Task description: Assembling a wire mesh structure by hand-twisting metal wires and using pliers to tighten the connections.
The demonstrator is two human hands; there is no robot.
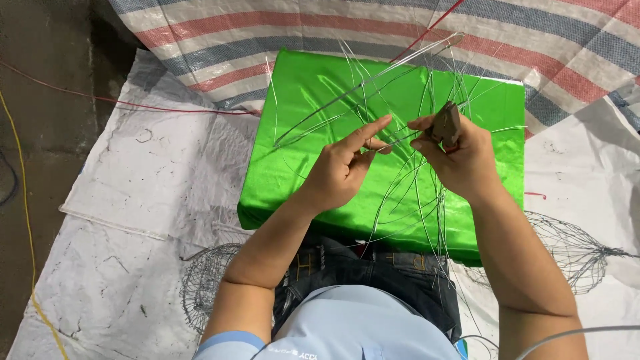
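Pinching a thin wire (393,141) between thumb and forefinger of my left hand (343,167), just left of my right hand (460,157), which is clamped round small pliers (445,125) biting that same wire. Loose wire loops (373,87) fan out beyond both hands over the green cushion (300,133) under them.

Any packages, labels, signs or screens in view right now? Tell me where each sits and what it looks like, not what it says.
No signs or screens.
Green block: on the lap, under both hands; flat rectangle wrapped in shiny bright green film, no label showing.
Shirt label: bottom edge, on the light blue shirt; a small strip of pale printing.
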